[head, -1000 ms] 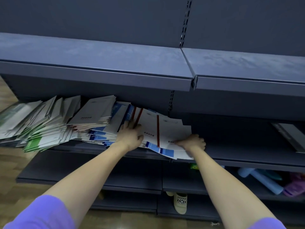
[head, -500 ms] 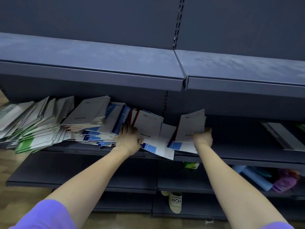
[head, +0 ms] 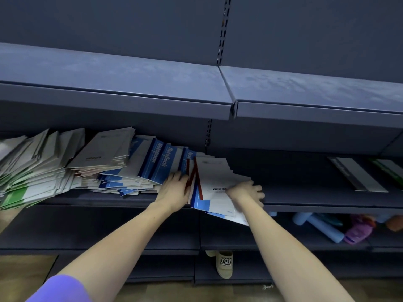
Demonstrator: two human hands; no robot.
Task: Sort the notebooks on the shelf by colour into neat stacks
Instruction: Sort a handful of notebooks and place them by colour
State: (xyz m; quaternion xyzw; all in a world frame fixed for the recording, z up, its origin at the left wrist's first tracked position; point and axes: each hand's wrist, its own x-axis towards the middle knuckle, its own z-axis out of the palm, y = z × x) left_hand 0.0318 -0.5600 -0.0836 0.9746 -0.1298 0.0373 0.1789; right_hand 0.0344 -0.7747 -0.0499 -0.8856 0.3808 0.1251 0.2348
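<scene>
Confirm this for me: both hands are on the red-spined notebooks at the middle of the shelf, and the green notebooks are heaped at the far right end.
Wrong in one respect: the green notebooks are heaped at the far left end, as the head view shows. The rest holds: the left hand and right hand are on the red-spined notebooks at the middle of the shelf.

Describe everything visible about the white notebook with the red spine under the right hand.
The white notebook has a matte paper cover, a dark red spine strip and a row of small dark characters near its front edge. It lies flat, skewed, atop blue-and-white notebooks overhanging the shelf edge. The right hand presses on it; the left hand touches its spine side.
</scene>
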